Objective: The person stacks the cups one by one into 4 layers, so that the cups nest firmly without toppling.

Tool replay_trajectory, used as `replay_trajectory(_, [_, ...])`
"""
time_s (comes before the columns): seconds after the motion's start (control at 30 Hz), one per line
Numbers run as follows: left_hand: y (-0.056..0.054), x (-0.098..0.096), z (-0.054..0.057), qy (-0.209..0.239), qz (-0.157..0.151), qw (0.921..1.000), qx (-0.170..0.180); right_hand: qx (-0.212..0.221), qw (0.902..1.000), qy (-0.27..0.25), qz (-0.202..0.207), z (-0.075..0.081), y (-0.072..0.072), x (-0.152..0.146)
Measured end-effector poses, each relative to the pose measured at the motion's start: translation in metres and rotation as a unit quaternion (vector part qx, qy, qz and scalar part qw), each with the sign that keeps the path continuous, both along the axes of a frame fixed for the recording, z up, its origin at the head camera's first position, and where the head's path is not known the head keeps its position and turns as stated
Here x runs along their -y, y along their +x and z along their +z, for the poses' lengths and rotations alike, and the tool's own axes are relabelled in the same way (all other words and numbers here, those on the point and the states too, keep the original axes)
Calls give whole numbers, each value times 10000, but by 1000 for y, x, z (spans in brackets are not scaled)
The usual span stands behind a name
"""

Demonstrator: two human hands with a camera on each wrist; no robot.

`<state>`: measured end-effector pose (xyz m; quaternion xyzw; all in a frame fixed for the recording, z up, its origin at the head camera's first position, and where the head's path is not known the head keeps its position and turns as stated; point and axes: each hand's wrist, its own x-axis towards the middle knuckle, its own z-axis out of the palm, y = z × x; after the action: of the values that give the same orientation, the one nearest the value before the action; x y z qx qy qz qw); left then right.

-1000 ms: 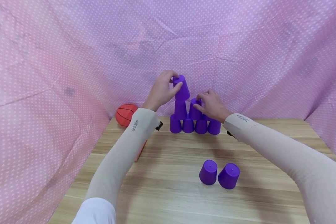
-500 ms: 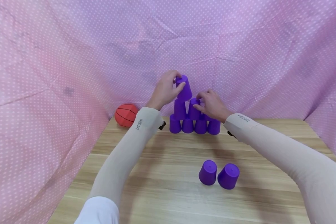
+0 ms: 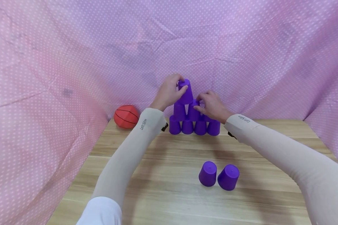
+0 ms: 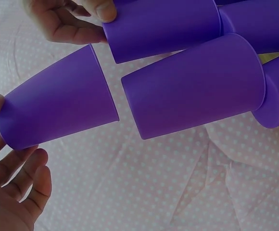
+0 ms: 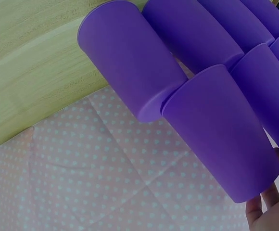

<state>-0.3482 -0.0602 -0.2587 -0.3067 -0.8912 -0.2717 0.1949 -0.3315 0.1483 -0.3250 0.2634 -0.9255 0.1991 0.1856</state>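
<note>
Above a stack of upside-down purple cups, my left hand (image 3: pixel 169 90) grips a purple cup (image 3: pixel 186 92) by its closed end, rim down. In the left wrist view a gap shows between this held cup (image 4: pixel 57 101) and the bases of the second-row cups. My right hand (image 3: pixel 214 104) pinches the top of the middle second-row cup (image 3: pixel 193 112) with thumb and fingers. To its left stands another second-row cup (image 3: pixel 179 112); a further one is mostly hidden behind my right hand. Several bottom-row cups (image 3: pixel 187 127) stand side by side on the table.
Two more upside-down purple cups (image 3: pixel 207 174) stand close together on the wooden table (image 3: pixel 163 193), nearer to me. A red ball with black lines (image 3: pixel 126 116) lies at the back left. Pink dotted cloth (image 3: pixel 242 62) hangs behind the table and at both sides.
My left hand has moved to the right and then slightly down with its cup, now over the left and middle second-row cups. My right hand has stayed at the stack.
</note>
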Motion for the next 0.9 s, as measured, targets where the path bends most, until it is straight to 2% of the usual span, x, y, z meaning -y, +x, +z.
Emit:
replay_trajectory(0.33, [-4,-6,-5,-287,146,9994,157,79,10000,34,18,-2,-2,-1])
replay_trajectory(0.67, [-6,-8,-7,-106,220,9983,531,79,9999,66,-7,-2,-2,-1])
replay_trajectory(0.9, [-6,-7,-8,-93,195,9977,637,61,9999,92,-4,-2,-1,0])
